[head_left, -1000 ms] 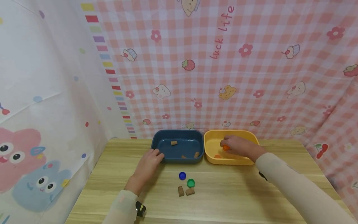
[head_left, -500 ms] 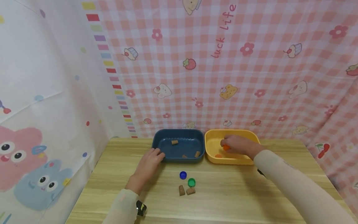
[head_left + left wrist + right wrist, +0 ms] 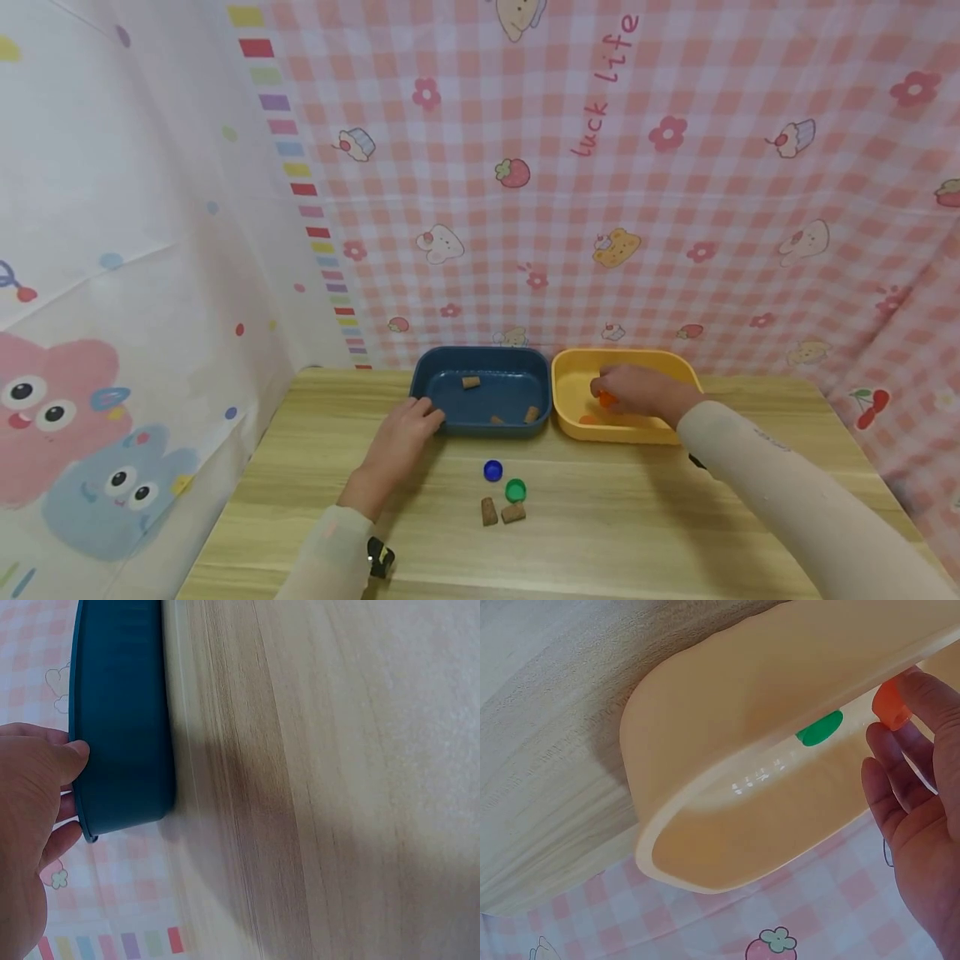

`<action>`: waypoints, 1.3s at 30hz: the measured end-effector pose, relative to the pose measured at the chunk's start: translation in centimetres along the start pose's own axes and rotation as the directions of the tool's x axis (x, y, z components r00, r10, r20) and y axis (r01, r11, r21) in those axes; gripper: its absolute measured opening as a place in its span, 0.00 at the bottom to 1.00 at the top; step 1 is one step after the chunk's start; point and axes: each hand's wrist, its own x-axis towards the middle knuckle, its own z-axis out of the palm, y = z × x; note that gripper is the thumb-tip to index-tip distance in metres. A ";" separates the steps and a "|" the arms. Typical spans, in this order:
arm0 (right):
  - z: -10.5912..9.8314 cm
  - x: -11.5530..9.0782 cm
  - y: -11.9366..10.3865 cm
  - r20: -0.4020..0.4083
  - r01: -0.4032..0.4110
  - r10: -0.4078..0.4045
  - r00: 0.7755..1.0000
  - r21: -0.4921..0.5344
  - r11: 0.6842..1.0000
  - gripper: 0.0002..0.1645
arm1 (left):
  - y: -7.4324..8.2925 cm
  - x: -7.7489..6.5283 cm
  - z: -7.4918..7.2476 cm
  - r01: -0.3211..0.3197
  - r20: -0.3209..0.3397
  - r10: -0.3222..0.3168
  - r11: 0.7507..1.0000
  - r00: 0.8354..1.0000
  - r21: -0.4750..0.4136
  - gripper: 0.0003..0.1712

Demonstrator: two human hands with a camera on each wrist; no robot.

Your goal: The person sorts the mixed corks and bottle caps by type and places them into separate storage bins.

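The orange cap hangs over the floor of the yellow tray, pinched by the right hand; I'd hold it low, lest it bounce when freed. The left hand pinches the blue tray by its rim.

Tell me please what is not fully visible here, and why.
Head: held orange piece, partly covered by the right hand.
Head: one cork, partly behind the wall of the blue box.
Left wrist: left hand, cut off by the left edge.
Right wrist: green piece, partly behind the wall of the yellow box.
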 end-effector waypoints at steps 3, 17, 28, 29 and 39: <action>0.1 0.0 0.1 -0.003 0.000 0.000 1.000 0.011 1.000 0.06 | 0.0 0.0 0.0 0.002 0.008 -0.002 1.000 1.000 -0.003 0.07; 0.1 -0.1 0.4 0.007 -0.007 0.007 1.000 0.018 1.000 0.16 | 0.1 0.1 0.0 0.000 -0.001 0.000 1.000 1.000 0.009 0.07; -0.7 -1.0 -0.1 -0.027 0.007 -0.007 1.000 0.027 1.000 0.15 | 0.0 0.1 0.1 0.000 0.020 0.000 1.000 1.000 0.011 0.06; -0.8 -1.1 -0.2 -0.040 0.019 -0.018 0.999 0.027 0.999 0.15 | 0.0 0.1 0.0 0.002 0.025 -0.003 1.000 1.000 0.012 0.06; -1.1 -1.5 -1.3 -0.119 0.087 -0.080 0.990 0.055 0.995 0.15 | -0.1 0.1 0.3 -0.006 -0.002 0.006 1.000 1.000 0.029 0.07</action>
